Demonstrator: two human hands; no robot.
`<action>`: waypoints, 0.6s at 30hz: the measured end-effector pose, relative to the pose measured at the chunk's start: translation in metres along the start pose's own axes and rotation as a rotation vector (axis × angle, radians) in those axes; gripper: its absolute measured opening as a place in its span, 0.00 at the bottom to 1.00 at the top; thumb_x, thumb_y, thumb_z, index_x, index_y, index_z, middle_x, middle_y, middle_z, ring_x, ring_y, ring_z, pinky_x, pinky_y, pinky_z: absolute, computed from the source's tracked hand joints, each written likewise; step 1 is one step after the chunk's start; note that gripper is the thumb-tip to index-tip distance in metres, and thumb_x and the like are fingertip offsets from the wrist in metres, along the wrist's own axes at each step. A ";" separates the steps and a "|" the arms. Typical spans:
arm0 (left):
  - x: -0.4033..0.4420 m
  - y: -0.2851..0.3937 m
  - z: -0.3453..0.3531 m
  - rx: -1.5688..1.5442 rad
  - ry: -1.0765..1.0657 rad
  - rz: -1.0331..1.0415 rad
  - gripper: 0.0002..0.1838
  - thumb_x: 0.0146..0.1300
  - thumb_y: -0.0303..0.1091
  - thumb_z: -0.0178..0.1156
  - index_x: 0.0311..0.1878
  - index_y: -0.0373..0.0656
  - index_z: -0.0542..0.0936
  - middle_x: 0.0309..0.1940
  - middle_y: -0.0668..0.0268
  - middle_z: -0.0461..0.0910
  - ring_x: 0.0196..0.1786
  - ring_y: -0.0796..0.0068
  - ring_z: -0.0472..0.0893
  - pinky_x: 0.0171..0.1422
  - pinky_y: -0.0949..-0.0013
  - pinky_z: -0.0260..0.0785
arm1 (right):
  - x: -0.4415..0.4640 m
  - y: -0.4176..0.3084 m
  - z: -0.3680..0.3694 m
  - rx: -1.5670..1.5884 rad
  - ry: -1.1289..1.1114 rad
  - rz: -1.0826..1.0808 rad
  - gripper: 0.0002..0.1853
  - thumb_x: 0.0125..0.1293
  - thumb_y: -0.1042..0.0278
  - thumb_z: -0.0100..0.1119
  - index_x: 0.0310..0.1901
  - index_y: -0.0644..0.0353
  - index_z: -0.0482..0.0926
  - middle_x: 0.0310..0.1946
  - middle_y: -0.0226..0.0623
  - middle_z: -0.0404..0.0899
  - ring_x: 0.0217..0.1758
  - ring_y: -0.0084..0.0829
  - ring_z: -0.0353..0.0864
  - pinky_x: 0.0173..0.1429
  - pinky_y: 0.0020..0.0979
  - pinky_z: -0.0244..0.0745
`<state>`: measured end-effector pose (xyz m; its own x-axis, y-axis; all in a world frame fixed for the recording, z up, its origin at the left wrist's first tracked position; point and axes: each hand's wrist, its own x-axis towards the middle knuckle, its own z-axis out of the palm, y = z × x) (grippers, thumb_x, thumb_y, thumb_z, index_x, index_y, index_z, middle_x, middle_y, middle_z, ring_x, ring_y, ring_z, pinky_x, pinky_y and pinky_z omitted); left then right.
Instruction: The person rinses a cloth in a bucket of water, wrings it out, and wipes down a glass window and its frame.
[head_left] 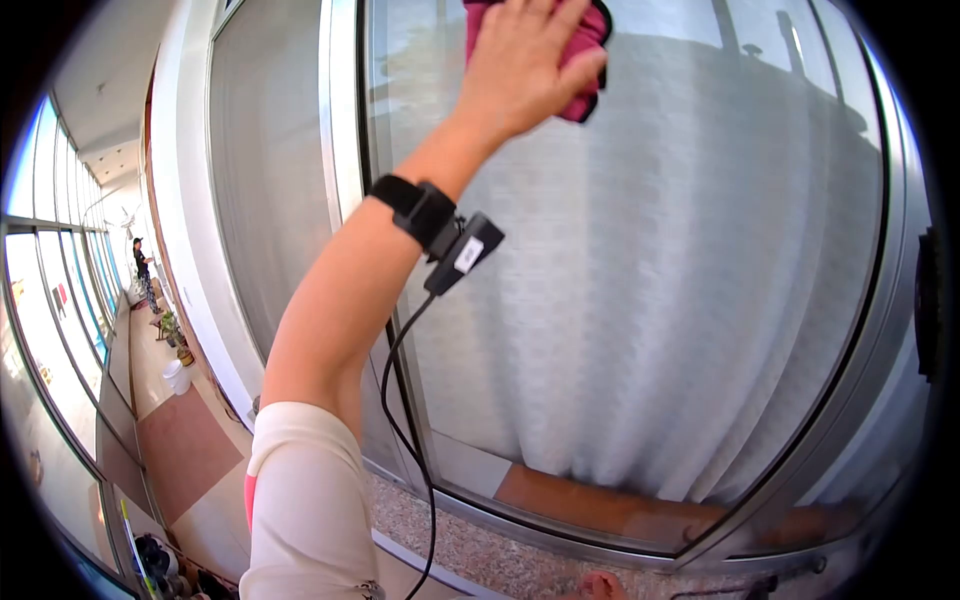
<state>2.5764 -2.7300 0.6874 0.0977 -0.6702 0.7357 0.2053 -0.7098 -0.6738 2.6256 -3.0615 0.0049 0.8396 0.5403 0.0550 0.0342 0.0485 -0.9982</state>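
Note:
My left hand (525, 65) is raised at the top of the view, its back toward me and its thumb to the right. Under its fingers is a dark pink cloth (582, 72) with a black edge, held against the large glass pane (680, 250). The fingertips are partly cut off by the upper edge. A black wrist strap (405, 205) with a small device (465, 255) and a cable is on that arm. At the bottom edge a small reddish, finger-like shape (600, 585) shows by the sill; I cannot tell whether it is my right hand.
White curtains (600, 380) hang behind the glass. A metal frame (345, 100) and a speckled stone sill (450, 530) border the pane. On the left, a corridor holds a white bucket (176, 377), potted plants (168, 325) and a distant person (142, 265).

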 end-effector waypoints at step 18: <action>0.040 -0.020 0.003 0.053 -0.038 0.079 0.28 0.62 0.51 0.58 0.62 0.46 0.74 0.67 0.57 0.67 0.67 0.55 0.65 0.67 0.55 0.58 | -0.032 -0.033 -0.034 -0.250 -0.013 0.013 0.12 0.70 0.62 0.58 0.47 0.59 0.82 0.29 0.33 0.83 0.34 0.24 0.81 0.39 0.29 0.78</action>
<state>2.5792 -2.7419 0.7301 0.1527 -0.7143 0.6829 0.2470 -0.6415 -0.7262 2.6158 -3.1091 0.0349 0.8337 0.5507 0.0410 0.1581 -0.1669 -0.9732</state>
